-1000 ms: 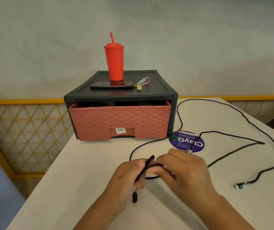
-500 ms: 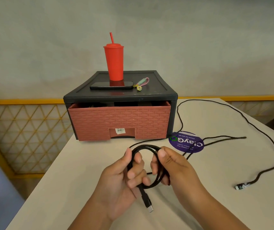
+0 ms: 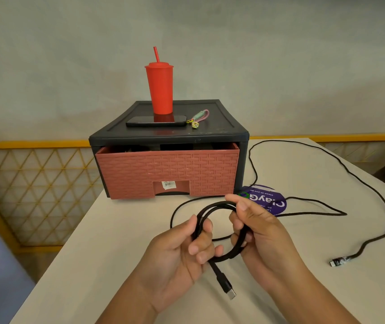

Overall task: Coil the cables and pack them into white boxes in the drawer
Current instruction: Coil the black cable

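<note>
Two bare hands hold a partly wound black cable (image 3: 227,256) just above a pale table (image 3: 116,253); the left hand (image 3: 182,251) has thumb and fingers curled round the near-left side of the coil, while the right hand (image 3: 261,232) pinches the far-right side between thumb and bent fingers. The coil shows a few turns, standing roughly upright between the palms; one plug (image 3: 230,292) hangs free below the left fingers. The unwound length trails off the coil onto the table, passes over a purple round sticker (image 3: 266,202), doubles back in a sharp fold at right, sweeps wide round beside the cabinet (image 3: 210,134) and ends in a second plug (image 3: 337,261) lying well apart to the right. Behind the hands the brick-patterned pink drawer (image 3: 167,174) sits slightly out of the dark cabinet, a thin gap open along its top edge; what lies inside cannot be made out. On the cabinet top stand a red cup (image 3: 160,90) with straw, a dark phone (image 3: 156,121) lying flat just before it, and a pink strap (image 3: 199,116) beside the phone.
</note>
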### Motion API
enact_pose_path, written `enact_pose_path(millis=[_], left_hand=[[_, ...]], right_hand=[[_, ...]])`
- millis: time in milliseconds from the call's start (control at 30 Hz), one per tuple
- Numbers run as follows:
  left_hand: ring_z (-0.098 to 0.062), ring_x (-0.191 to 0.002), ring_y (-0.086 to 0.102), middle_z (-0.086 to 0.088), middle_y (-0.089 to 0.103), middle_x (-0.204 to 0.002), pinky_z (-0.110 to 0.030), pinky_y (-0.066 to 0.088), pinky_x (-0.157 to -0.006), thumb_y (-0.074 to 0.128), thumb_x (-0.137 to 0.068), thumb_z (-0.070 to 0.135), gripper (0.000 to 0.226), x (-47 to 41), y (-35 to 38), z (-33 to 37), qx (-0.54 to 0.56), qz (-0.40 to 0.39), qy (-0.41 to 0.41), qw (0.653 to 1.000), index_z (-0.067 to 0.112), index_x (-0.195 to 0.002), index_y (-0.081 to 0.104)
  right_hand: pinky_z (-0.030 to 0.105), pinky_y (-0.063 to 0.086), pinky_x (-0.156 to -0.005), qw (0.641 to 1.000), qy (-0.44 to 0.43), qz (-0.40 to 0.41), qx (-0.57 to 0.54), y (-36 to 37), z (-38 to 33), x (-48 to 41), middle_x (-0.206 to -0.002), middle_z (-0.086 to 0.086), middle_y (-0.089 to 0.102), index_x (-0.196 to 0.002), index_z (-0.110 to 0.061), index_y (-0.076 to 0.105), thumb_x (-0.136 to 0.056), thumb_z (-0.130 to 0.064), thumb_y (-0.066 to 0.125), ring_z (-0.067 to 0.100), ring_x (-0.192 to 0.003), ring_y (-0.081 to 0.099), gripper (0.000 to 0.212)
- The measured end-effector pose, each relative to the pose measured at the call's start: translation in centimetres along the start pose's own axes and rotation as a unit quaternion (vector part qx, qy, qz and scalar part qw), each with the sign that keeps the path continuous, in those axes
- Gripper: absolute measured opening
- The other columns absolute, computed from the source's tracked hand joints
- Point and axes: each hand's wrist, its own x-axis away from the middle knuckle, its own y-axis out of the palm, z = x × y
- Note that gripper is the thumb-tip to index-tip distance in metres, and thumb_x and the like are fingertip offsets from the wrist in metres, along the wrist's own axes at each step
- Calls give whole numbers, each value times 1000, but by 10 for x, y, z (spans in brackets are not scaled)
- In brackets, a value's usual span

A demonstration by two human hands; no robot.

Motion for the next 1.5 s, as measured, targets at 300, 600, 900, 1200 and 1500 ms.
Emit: enact_pose_path(millis=[300,600,900,1200,1500], left_hand=[[-10,-37,26,5,23,-48,-29,41,-60,45,-83,22,27,2,10,0,21,102,29,994,12,-59,50],[-7,-34,25,8,24,-47,-21,41,-40,61,-74,18,18,2,-14,27,161,160,164,960,14,-57,53],[-8,-47,38,6,37,-54,-27,38,-72,44,-83,19,25,-2,-9,16,27,152,266,952,11,-98,62],[-1,-66,49,11,51,-65,-8,39,-73,38,-85,45,36,-4,-9,-12,-447,138,347,813,31,-114,54],[-7,-73,53,21,59,-77,-9,36,-65,33,-90,41,31,3,-14,-8,-618,119,285,723,37,-116,51]], right_hand=[[12,30,-47,965,-99,1,242,-6,13,-6,-52,-7,50,-79,-19,70,-95,-15,46,1,-45,37,29],[28,44,-78,720,-116,-61,682,-18,21,-9,-103,-2,66,-124,-32,53,-99,-32,35,19,-98,57,31],[33,40,-74,611,-142,-220,747,-3,23,7,-106,8,62,-132,-22,40,-99,-27,31,29,-95,55,35],[33,31,-56,644,-240,-267,675,-1,25,10,-80,6,57,-88,-17,47,-94,-36,29,20,-63,38,27],[13,37,-53,757,-283,-159,567,-8,13,3,-56,-14,55,-87,-32,55,-73,-53,54,1,-56,50,26]])
